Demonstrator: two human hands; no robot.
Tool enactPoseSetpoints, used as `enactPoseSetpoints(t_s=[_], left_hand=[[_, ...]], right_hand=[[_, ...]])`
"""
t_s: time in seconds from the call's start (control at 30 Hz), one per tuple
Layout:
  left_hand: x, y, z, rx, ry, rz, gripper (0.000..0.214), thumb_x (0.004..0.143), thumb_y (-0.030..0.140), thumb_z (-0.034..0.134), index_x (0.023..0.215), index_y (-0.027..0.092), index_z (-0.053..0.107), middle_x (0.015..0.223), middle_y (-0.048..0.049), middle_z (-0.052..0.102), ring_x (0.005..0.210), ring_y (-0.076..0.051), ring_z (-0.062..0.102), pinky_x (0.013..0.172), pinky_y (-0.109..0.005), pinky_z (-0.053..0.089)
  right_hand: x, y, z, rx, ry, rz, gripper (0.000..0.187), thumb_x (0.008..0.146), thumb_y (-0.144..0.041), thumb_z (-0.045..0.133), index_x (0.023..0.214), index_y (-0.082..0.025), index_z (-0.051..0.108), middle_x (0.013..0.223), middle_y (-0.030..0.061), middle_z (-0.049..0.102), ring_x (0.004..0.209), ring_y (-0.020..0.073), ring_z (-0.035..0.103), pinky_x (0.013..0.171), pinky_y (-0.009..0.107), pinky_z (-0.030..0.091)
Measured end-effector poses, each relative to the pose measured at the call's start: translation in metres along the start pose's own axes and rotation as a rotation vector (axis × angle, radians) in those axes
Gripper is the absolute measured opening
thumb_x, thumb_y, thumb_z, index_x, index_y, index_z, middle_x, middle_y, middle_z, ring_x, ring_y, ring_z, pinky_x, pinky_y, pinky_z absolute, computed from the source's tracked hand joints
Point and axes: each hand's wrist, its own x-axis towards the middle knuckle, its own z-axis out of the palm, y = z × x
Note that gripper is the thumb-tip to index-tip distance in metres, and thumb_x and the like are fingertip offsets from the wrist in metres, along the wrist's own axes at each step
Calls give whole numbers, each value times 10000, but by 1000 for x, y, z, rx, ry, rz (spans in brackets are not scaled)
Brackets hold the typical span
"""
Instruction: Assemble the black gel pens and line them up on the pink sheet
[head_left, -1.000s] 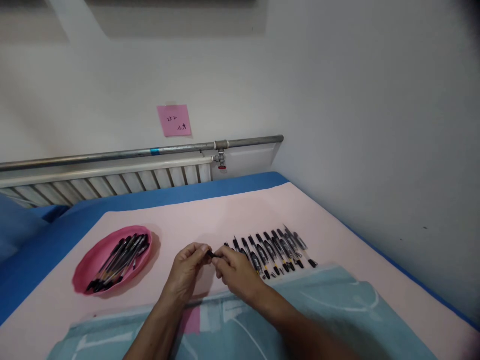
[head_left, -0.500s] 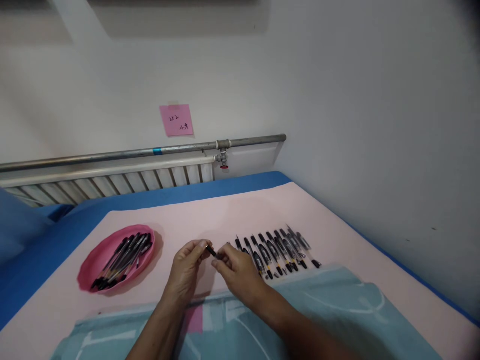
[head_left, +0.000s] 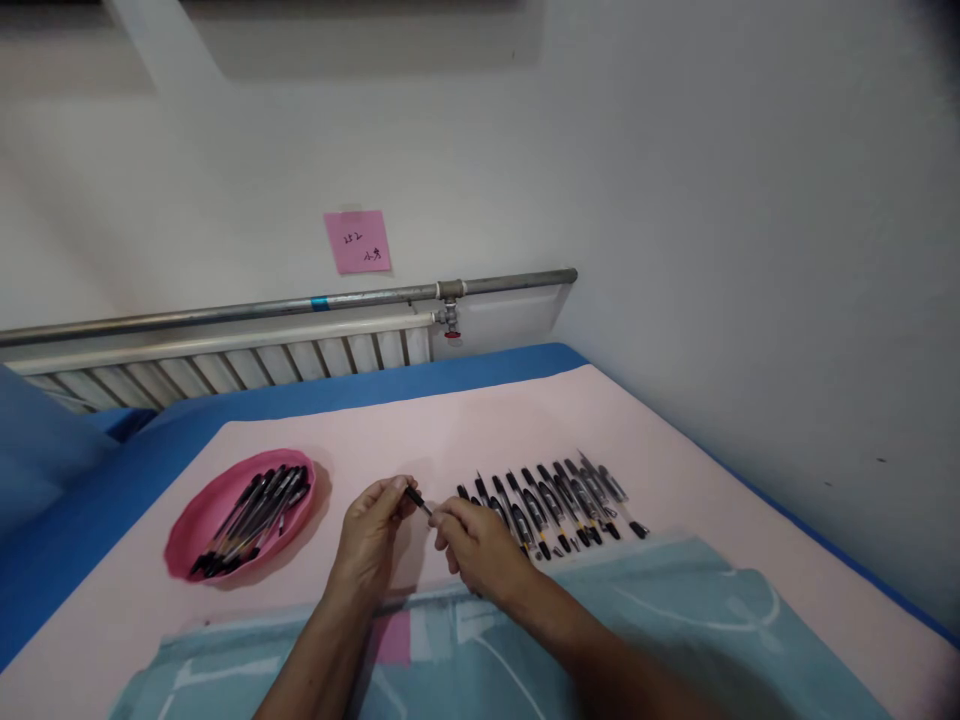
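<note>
My left hand (head_left: 375,522) is closed in a pinch on the thick end of a black pen piece (head_left: 415,497). Its thinner end points right and down, where the fingertips of my right hand (head_left: 474,540) pinch it. How much of the piece is inside my fingers is hidden. Just right of my right hand, a row of disassembled pens (head_left: 559,500) lies on the pink cloth, with black caps, clear barrels and small parts side by side. My right hand covers part of the row's left end.
At the left stands a pink bowl (head_left: 180,545) holding several black pens (head_left: 259,515). The pink cloth (head_left: 360,425) covers a blue surface (head_left: 495,365). A teal fabric (head_left: 652,610) lies along the near edge. Behind are a radiator (head_left: 225,372), a pipe (head_left: 390,295) and a wall.
My right hand has drawn slightly away from my left, with its fingertips now at the thin end of the pen piece. More of that thin end shows between the hands.
</note>
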Motion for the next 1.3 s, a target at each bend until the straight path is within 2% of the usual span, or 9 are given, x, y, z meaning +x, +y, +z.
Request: enactPoseSetpoints(t_s=[0.17,0.3,0.33,0.5,0.67,0.87,1.07,1.2,1.3], left_hand=[[-1,2,1,-11,25,15,188,576,276,749,664,126,676,680,-13,631,629,-84,529,622,-207,415],[-1,3,1,-13,-40,12,186,599,295,733,667,132,674,683,-15,635,647,-94,541,626,-212,417],[-1,2,1,-8,-36,12,192,596,299,734,664,130,673,681,-17,636,652,-99,545,629,-216,419],[-1,0,0,-1,18,20,194,584,293,743,643,127,662,676,-15,629,641,-96,540,640,-225,420],[-1,-1,0,7,-14,17,201,592,306,735,644,130,653,671,-8,628,647,-95,542,648,-223,413],[-2,-2,2,75,19,27,241,568,331,744,654,127,650,617,10,603,581,-79,509,604,-209,390],[-3,1,10,42,-141,66,201,653,339,678,687,143,651,722,-19,623,681,-117,538,680,-241,407],[-3,-10,16,371,-160,125,260,693,380,616,838,171,668,832,-50,635,750,-163,544,714,-277,394],[-1,-24,21,790,-129,277,144,669,333,627,689,193,650,702,-25,593,677,-162,505,651,-260,348]], right_hand=[[0,0,-2,-148,134,-125,93,719,-238,553,689,-181,486,622,-27,496,583,99,455,537,211,328],[0,-2,-1,92,-150,135,220,838,-303,345,684,-195,459,488,-53,423,386,84,375,419,210,292],[0,-2,-1,101,-157,148,211,838,-309,348,712,-195,471,496,-52,429,386,85,378,418,211,293],[1,2,-1,-151,141,-124,93,723,-246,559,717,-189,487,650,-20,509,606,107,457,549,218,321],[1,3,2,-17,-25,1,190,828,-283,404,665,-194,446,544,-42,452,468,89,413,475,213,285],[0,6,2,-234,111,-185,86,779,-242,500,719,-185,478,649,-18,511,597,101,446,548,217,291],[4,-3,-17,77,-80,37,154,787,-320,458,696,-198,476,503,-72,402,423,74,355,443,199,266],[11,-2,-46,-27,217,20,163,741,-326,504,666,-182,517,533,-53,444,497,86,398,484,202,301],[15,3,-61,-51,334,26,203,742,-373,495,680,-182,525,519,-53,428,499,97,396,481,209,303]])
